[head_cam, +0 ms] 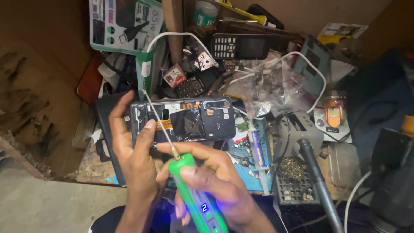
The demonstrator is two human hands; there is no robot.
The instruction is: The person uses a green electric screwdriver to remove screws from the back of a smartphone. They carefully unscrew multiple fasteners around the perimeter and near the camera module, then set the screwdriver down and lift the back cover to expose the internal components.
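One opened smartphone, its back cover off, is held above the cluttered tabletop by the left hand, fingers wrapped round its left end. The right hand grips one green electric screwdriver, whose thin bit reaches the phone's upper left corner. Two keypad phones lie behind. One white-and-green cable package leans at top left; one small red-and-white box sits below it.
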